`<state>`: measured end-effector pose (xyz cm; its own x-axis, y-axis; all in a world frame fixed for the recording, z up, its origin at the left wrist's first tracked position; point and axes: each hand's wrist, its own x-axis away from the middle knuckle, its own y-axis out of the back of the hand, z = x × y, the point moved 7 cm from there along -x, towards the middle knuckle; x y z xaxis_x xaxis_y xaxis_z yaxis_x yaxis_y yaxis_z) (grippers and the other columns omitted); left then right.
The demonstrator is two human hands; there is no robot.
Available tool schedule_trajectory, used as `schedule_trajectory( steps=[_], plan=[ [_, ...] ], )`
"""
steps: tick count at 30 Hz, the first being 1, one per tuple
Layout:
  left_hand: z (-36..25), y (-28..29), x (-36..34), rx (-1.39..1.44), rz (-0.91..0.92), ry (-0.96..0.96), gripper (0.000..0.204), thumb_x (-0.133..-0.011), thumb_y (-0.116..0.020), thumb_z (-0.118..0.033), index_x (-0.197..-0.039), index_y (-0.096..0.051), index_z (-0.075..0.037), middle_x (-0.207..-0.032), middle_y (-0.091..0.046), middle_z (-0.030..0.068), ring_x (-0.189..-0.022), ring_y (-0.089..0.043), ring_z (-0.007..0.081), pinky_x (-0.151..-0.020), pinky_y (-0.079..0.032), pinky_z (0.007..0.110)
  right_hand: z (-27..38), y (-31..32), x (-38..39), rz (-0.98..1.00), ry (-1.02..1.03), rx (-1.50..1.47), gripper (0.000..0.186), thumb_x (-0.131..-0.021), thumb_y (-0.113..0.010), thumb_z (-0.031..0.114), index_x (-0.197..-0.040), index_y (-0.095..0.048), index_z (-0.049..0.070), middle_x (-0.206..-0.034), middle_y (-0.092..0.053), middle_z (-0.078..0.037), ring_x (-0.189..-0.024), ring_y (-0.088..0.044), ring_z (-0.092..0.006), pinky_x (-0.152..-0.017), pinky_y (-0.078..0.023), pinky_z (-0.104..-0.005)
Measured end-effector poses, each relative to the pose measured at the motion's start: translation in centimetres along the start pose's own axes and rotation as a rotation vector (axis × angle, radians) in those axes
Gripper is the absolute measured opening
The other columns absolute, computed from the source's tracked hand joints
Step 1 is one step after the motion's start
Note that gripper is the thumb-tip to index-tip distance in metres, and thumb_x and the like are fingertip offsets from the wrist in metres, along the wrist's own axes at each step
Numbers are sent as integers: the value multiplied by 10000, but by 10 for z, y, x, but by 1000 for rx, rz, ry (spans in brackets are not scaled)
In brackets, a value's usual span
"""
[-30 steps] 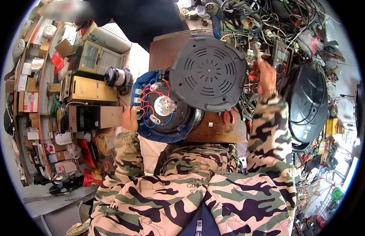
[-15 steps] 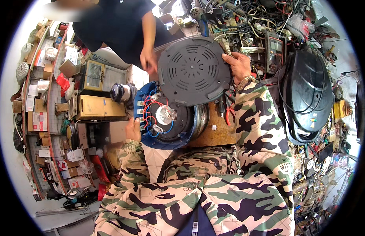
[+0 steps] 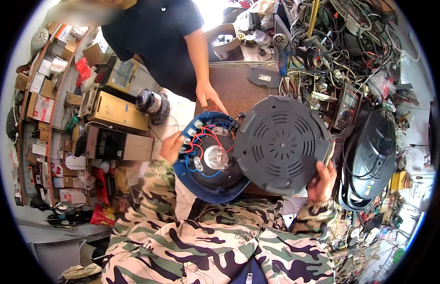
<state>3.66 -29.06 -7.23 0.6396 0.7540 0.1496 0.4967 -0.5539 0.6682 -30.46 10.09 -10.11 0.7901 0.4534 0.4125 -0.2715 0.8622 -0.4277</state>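
Observation:
My left hand (image 3: 171, 147) is closed on the left rim of a round blue appliance body (image 3: 208, 193), which looks like an upturned electric cooker. Inside it, red and blue wires run around a silvery round part (image 3: 215, 157). In my right hand (image 3: 323, 182), gripped at its lower right edge, is a round black vented base cover (image 3: 282, 144). The cover is beside the body and overlaps its right side, hiding what lies beneath. Another person's hand (image 3: 210, 97) reaches to the far rim of the body, fingers extended.
A brown tabletop (image 3: 227, 85) with a flat dark plate (image 3: 265, 77) extends behind the body. Tangled cables (image 3: 352, 33), a multimeter (image 3: 347, 106) and a glossy black shell (image 3: 371, 156) crowd the right. Shelves of boxes (image 3: 44, 109) stand left, near a small jar-like machine (image 3: 151, 104).
The black cover has moved right and nearer to me, uncovering more of the wired interior. My right hand went along with it. The other person's hand has come to the body's far rim.

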Motion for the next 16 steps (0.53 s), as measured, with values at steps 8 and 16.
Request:
schedule_trajectory(
  steps=[8,16],
  plan=[
    [-15,15,-92,90,348,-142,383,-1065,-536,-230,-1317,-628,44,-1136,-707,70,-1055,-608,130,-968,-485,325,-43,9,88,185,-152,-177,299,-824,-780,-28,-1088,-663,48,-878,-712,-47,-551,-552,-115,-440,-409,-259],
    [-33,-11,-170,91,607,-105,394,-1045,-576,-214,-1355,-619,26,-1186,-718,76,-1091,-612,114,-955,-494,287,-95,16,125,292,-309,-233,324,-878,-792,135,-1149,-646,33,-882,-701,-79,-577,-540,-127,-488,-408,-272]
  ],
)
